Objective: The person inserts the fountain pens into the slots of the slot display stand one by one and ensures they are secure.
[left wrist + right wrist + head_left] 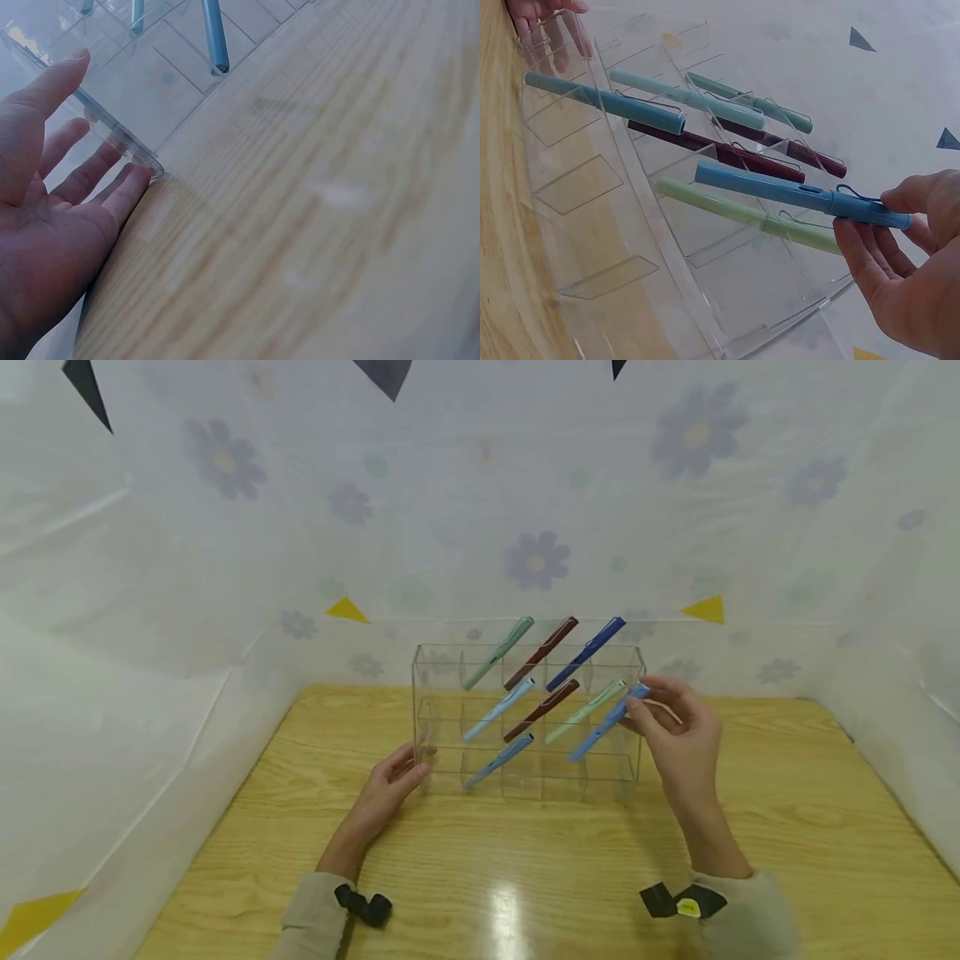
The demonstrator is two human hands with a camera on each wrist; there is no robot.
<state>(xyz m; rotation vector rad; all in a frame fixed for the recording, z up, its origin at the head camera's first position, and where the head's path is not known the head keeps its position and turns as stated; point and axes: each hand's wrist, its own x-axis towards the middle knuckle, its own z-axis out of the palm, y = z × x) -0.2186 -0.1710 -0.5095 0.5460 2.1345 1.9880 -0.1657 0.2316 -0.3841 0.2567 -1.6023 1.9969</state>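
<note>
A clear acrylic pen rack (480,772) with three divided tiers stands on the table. My right hand (684,739) pinches a blue pen (600,732) by its capped end, between thumb and fingers. In the right wrist view that blue pen (765,189) is in front of the rack, near the light green pen (712,202); whether it touches the rack I cannot tell. At the rack's left end, my left hand (386,793) rests its fingers against the side panel. The left wrist view shows its thumb (56,82) apart from the fingers.
On the top tier lean a green pen (498,652), a maroon pen (542,652) and a dark blue pen (587,653). The middle tier has pale blue (498,710), maroon and light green pens. Another blue pen (498,762) leans below. Flowered white sheeting (450,543) surrounds the table.
</note>
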